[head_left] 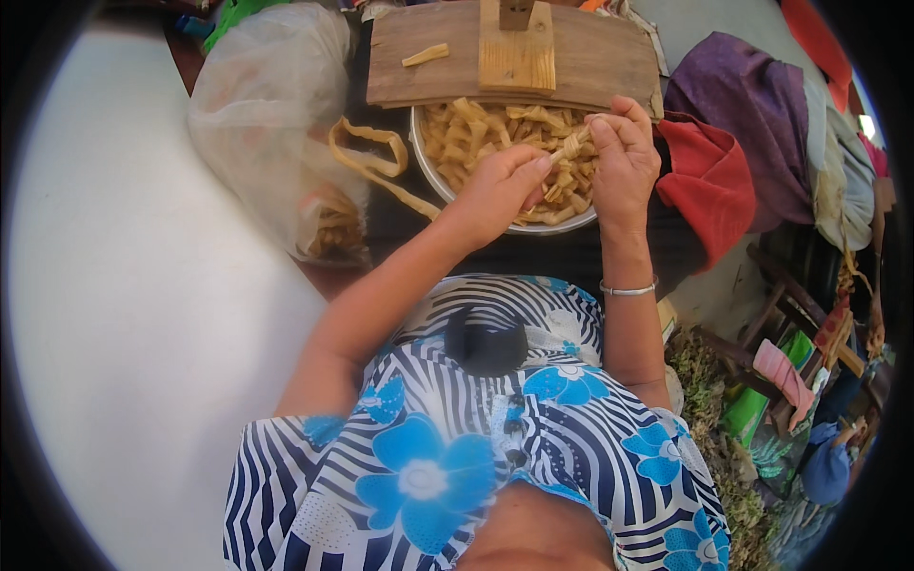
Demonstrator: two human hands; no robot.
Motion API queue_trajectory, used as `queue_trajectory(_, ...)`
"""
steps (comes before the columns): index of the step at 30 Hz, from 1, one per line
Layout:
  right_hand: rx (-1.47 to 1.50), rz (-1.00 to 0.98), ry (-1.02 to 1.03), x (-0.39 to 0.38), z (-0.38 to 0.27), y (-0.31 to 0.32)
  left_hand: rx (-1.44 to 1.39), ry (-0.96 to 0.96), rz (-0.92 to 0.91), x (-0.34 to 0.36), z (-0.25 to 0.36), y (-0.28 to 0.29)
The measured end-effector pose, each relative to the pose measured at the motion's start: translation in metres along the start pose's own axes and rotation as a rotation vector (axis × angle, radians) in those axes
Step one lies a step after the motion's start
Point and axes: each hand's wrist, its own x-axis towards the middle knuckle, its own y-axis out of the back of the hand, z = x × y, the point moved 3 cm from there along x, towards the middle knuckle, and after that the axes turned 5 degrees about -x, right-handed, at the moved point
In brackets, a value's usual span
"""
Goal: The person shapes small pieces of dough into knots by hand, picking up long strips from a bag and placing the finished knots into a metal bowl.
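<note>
My left hand (497, 188) and my right hand (624, 162) are closed on a pale tan strip (571, 146), which looks wound or knotted between them. My left thumb and fingers pinch one end, and my right fingers pinch the other. Below them is a round metal bowl (425, 169), full of short tan knotted pieces (471, 133) of the same look. A long loose strip (369, 169) loops out past the bowl's left rim and runs toward my left wrist. What the strip is made of I cannot tell.
A wooden board (428, 81) with an upright block (515, 57) lies across the bowl's far side, one short tan piece (426, 55) on it. At left stands a cloudy plastic bag (271, 105); at right are red cloth (705, 176) and a purple bundle (743, 114).
</note>
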Motion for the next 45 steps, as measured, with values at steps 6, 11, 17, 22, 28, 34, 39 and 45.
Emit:
queue_trajectory(6,0.162,-0.103,-0.154,0.008,-0.011,0.005,0.863,-0.680,0.213,-0.008,0.032,0.021)
queue_trajectory(11,-0.022,-0.615,-0.212,0.028,-0.021,0.003,0.948,-0.791,0.158,0.009,0.045,0.018)
queue_trajectory(17,0.115,-0.690,-0.338,0.045,-0.001,-0.007,0.310,-0.281,0.039,0.037,0.042,0.038)
queue_trajectory(22,0.012,-0.484,-0.122,0.067,-0.004,-0.034,0.298,-0.239,0.079,0.067,0.051,0.078)
queue_trajectory(28,-0.282,-0.380,0.168,0.083,0.003,-0.051,0.321,-0.223,0.149,0.091,0.051,0.091)
queue_trajectory(34,-0.709,-0.380,0.325,0.076,0.003,-0.056,0.881,-0.250,0.431,0.104,0.044,0.096)
queue_trajectory(39,-0.661,-0.108,0.644,0.048,-0.038,-0.043,0.476,-0.224,0.209,0.064,0.038,0.068)
queue_trajectory(45,-0.605,-0.329,0.211,0.027,-0.023,-0.044,0.320,-0.195,0.021,0.049,0.037,0.044)
